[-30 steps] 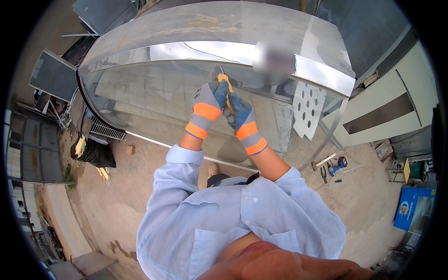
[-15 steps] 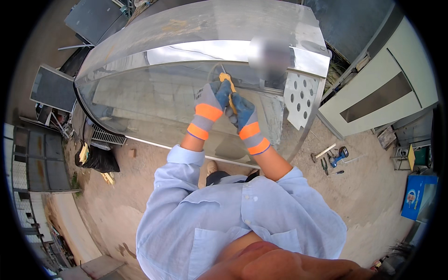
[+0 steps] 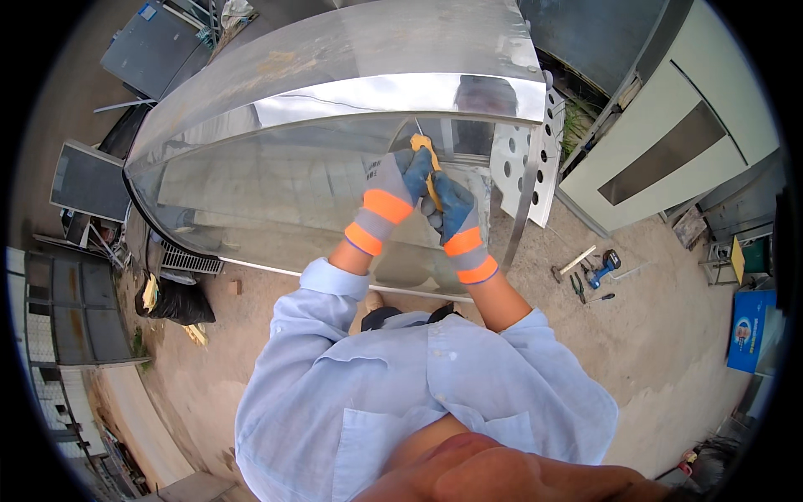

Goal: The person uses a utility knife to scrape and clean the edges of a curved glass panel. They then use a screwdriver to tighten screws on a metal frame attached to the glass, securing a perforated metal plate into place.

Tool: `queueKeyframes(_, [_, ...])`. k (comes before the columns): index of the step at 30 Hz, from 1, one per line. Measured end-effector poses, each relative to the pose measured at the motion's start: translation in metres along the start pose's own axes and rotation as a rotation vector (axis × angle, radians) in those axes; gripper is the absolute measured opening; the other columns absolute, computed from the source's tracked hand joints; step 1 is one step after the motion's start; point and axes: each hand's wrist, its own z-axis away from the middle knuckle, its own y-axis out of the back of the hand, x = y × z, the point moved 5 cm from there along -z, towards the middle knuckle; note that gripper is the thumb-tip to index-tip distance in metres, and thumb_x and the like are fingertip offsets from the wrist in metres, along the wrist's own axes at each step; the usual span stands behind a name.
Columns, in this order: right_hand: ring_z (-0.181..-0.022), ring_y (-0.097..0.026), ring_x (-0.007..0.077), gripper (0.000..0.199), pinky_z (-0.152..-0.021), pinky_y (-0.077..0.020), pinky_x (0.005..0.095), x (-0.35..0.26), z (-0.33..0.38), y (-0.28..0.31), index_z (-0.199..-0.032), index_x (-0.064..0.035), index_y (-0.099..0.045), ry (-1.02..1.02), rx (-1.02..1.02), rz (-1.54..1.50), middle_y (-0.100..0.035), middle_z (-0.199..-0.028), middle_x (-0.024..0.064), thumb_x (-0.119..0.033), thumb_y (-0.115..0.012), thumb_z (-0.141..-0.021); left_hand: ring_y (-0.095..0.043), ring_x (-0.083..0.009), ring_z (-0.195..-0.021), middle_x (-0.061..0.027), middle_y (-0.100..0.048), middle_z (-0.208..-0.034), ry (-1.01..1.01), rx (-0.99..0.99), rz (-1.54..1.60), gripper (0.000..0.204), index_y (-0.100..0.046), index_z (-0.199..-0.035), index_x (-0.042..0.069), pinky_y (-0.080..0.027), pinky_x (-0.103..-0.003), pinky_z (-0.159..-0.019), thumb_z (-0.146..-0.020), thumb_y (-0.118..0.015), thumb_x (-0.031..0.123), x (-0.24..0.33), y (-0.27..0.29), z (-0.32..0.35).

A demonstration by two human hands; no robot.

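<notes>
Both my hands wear grey-blue work gloves with orange cuffs. My left hand is closed around the upper part of what looks like a yellow utility knife. My right hand grips its lower end, close beside the left. The thin metal tip points away from me, at the edge under the metal top of a curved glass display case. Whether the tip touches that edge I cannot tell. The case's steel top arches across the far side, with a shiny strip along its front.
A white panel with round holes stands at the case's right end. On the ground to the right lie a hammer, pliers, a screwdriver and a blue cordless drill. A black bag sits at left.
Both hands and the yellow knife have moved slightly to the right along the case's edge. The view has shifted, and the perforated panel now shows more outside the case's right end.
</notes>
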Motion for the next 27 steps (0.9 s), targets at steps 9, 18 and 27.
queueKeyframes(9, [-0.045, -0.046, 0.0081, 0.039, -0.041, -0.0321, 0.0198, -0.021, 0.011, 0.039, -0.096, -0.0032, -0.067, 0.037, 0.075, 0.002, -0.059, -0.062, 0.004, -0.041, -0.057, -0.094, -0.059, -0.0144, -0.058, -0.0073, -0.065, -0.063, -0.077, -0.131, -0.144, 0.043, -0.069, -0.079, 0.001, -0.046, -0.029, -0.057, -0.092, -0.054, 0.039, 0.02, -0.038, -0.01])
queueKeyframes(18, [-0.043, -0.042, 0.0058, 0.037, -0.04, -0.0297, 0.0188, -0.028, 0.015, 0.068, -0.089, -0.0054, -0.068, 0.094, 0.144, -0.001, -0.057, -0.06, 0.0008, -0.04, -0.056, -0.095, -0.055, -0.0229, -0.052, -0.0113, -0.059, -0.058, -0.083, -0.152, -0.294, 0.043, -0.068, -0.076, 0.004, -0.044, -0.036, -0.055, -0.089, -0.054, 0.042, 0.054, -0.062, -0.005])
queueKeyframes(27, [-0.041, -0.039, 0.0056, 0.036, -0.039, -0.027, 0.0193, -0.034, 0.02, 0.086, -0.088, -0.0054, -0.068, 0.163, 0.213, -0.065, -0.056, -0.058, 0.0005, -0.039, -0.056, -0.094, -0.059, -0.0314, -0.058, -0.0135, -0.061, -0.06, -0.117, -0.183, -0.336, 0.046, -0.068, -0.07, 0.006, -0.047, -0.039, -0.058, -0.09, -0.053, 0.046, 0.065, -0.086, -0.011])
